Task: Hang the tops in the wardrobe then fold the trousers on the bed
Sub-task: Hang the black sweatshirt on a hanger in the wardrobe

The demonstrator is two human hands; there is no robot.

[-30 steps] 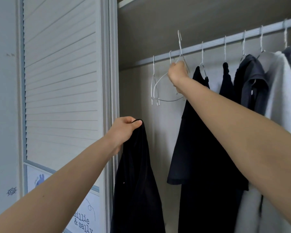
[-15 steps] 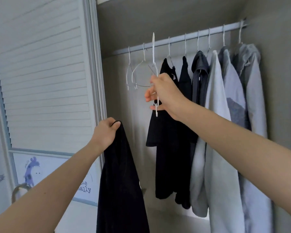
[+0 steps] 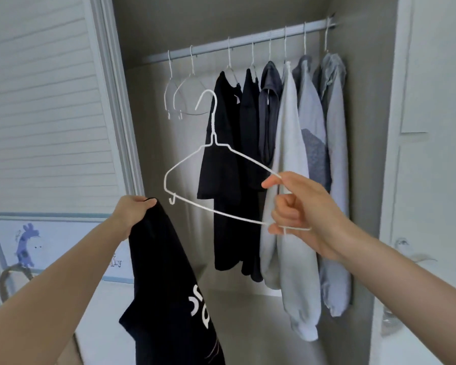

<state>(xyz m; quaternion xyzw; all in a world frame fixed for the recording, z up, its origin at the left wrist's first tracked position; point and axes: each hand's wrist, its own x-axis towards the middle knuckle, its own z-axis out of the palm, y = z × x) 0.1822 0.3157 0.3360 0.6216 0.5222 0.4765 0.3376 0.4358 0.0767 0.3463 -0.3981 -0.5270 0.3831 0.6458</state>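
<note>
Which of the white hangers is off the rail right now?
The hanger in the right hand, held by one end in front of the clothes. The two empty hangers hook on the rail.

White-coated wire hanger (image 3: 216, 180); matt cloth top (image 3: 169, 272).

I have one head-worn view, facing forward into the wardrobe (image 3: 363, 127). It sits close behind both raised hands, rail (image 3: 248, 40) above them.

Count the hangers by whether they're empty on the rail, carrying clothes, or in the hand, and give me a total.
Empty white wire hangers on the rail: 2
Hangers carrying clothes on the rail: 6
White wire hanger held by the right hand: 1
Total: 9
</note>
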